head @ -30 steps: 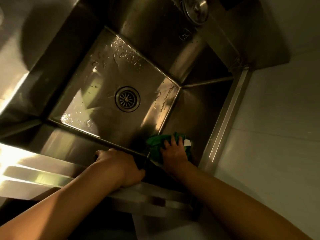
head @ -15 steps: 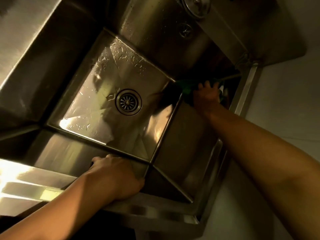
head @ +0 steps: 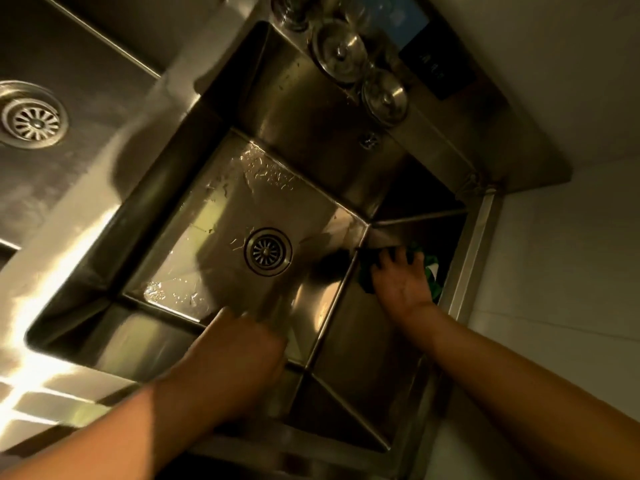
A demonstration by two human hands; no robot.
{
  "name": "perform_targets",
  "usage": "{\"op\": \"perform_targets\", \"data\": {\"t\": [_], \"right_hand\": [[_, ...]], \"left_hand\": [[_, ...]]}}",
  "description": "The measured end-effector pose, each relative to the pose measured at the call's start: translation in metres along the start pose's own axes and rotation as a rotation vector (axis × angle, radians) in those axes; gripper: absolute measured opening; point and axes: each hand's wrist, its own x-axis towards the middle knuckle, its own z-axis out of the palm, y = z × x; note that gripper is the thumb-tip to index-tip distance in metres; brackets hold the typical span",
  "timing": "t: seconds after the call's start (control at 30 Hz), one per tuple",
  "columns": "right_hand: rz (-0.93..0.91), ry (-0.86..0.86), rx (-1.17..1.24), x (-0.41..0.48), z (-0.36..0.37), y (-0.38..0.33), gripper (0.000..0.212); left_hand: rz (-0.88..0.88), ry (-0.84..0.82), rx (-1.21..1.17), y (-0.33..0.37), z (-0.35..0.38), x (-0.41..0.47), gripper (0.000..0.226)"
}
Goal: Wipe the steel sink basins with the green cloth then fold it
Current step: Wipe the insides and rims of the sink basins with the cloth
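Note:
The steel right basin (head: 194,216) has a wet floor with water drops and a round drain (head: 267,251). My right hand (head: 401,282) presses the green cloth (head: 432,271) flat against the basin's right wall, fingers spread. Most of the cloth is hidden under the palm, with only green edges and a white tag showing. My left hand (head: 235,355) is blurred. It lies over the basin's front rim with its fingers curled down the inner wall. A second basin with its own drain (head: 33,119) is at the upper left.
Two round steel plugs (head: 341,51) (head: 384,97) sit on the ledge behind the basin, next to a dark box (head: 436,64). A white tiled wall (head: 571,271) runs close along the sink's right side. A steel divider (head: 145,126) separates the two basins.
My right hand carried the cloth from the near right wall to the far corner, then partway back along the right wall. My head moved, bringing the left basin into view.

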Motion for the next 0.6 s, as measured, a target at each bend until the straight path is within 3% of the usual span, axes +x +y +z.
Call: {"op": "perform_targets", "data": {"t": [0.13,0.27,0.4,0.6], "right_hand": [[-0.158,0.096,-0.005,0.014,-0.026,-0.011,0.062],[-0.23,0.25,-0.055,0.036,-0.063,-0.019,0.071],[-0.279,0.393,-0.095,0.064,-0.093,-0.017,0.065],[-0.385,0.83,-0.226,0.104,-0.135,-0.001,0.065]], "left_hand": [[0.135,0.27,0.146,-0.055,-0.035,0.003,0.02],[0.196,0.42,0.299,-0.106,-0.06,0.008,0.014],[0.257,0.491,0.386,-0.138,-0.071,0.007,0.024],[0.292,0.449,0.501,-0.165,-0.066,-0.003,0.028]]}}
